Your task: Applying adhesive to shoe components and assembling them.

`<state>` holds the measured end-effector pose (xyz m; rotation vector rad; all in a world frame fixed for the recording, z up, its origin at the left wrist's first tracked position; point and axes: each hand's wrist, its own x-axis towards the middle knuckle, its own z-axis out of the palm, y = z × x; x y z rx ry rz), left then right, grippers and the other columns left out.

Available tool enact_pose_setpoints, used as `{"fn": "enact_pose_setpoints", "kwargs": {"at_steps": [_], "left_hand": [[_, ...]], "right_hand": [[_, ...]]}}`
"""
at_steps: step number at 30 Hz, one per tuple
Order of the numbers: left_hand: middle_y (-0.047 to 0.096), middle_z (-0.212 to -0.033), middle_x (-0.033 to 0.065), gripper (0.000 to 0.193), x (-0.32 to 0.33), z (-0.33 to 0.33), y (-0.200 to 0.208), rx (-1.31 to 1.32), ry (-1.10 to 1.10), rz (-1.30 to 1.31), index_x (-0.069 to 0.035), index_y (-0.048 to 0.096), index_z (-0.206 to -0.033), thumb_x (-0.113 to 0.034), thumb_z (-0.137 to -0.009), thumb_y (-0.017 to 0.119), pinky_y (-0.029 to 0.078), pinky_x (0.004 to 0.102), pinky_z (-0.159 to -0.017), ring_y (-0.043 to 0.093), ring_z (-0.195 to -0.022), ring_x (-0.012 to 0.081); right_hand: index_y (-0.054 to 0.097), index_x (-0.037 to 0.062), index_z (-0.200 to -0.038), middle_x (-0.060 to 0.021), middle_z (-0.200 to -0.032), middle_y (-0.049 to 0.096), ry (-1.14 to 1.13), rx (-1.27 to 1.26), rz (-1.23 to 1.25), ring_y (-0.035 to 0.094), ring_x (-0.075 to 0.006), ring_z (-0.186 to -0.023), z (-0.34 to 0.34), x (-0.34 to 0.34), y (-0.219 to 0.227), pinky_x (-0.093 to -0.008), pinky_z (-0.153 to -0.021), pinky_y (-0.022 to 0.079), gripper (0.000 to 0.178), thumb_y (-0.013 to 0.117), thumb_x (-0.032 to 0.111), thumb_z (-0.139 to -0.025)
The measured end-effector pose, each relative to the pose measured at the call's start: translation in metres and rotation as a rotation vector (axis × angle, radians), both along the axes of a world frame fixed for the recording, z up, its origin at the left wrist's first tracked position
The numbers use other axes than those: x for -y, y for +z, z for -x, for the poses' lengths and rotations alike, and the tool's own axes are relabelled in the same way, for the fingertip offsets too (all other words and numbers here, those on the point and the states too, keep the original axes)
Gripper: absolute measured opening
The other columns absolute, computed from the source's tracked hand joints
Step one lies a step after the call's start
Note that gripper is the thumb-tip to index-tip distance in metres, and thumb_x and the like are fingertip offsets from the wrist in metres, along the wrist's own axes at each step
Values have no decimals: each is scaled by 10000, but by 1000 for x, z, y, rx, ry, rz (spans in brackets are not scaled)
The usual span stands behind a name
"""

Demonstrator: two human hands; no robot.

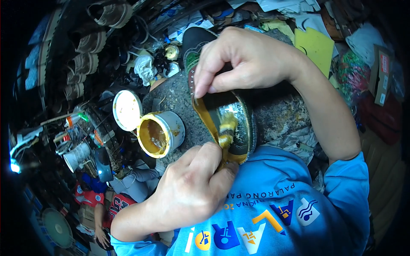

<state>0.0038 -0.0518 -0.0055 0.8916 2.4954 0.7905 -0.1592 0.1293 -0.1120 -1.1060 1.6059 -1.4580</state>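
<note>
Fingers of our left hand (192, 183) close round a short, yellow-smeared brush (228, 126), while our right hand (250, 57) pinches the edge of a dark, unfinished shoe (243, 123). We see its glossy black surface, pale stitching along the curved rim, a tan-yellow strip down its left side and some green near the far end. It lies beneath our right hand and just beyond our left. Left of it, we have a round white tub (174, 126) streaked yellow on a rough grey block (175, 94).
</note>
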Motion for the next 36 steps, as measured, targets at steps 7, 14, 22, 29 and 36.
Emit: {"fn": "enact_pose_setpoints", "kwargs": {"at_steps": [7,14,22,29,36], "left_hand": [[461,-771,100,320,-8,0,-32,-116,186,-118,10,723,-930,27,-610,722,437,394,-540,547,-650,278],[474,-801,108,273,-3,-8,-27,31,203,-187,12,706,-904,0,-635,746,453,406,-562,563,-701,291],[485,-789,108,256,-1,-9,-22,41,153,-202,6,709,-902,10,-649,745,452,399,-563,551,-694,288],[503,-792,97,308,-1,0,-17,29,107,-216,-9,731,-931,17,-626,763,457,396,-545,566,-656,275],[482,-822,137,282,-1,4,-15,-103,150,-62,36,694,-931,-25,-661,750,489,412,-596,583,-738,309]], "right_hand": [[800,17,-1023,-89,-949,789,23,-58,113,727,-143,-876,3,4,-9,-281,-826,557,198,691,67,-865],[799,13,-1029,-106,-1009,775,35,48,113,717,-168,-958,3,1,-8,-299,-896,554,198,697,8,-859],[798,12,-1034,-100,-1020,774,49,-3,85,713,-170,-977,4,3,-3,-300,-913,548,199,694,13,-864],[809,22,-1001,-122,-996,777,1,26,-13,701,-231,-984,1,0,0,-349,-907,536,186,730,1,-834],[808,35,-1025,-117,-1015,771,-4,64,-40,705,-212,-1011,-1,3,4,-327,-923,539,201,708,15,-851]]}}
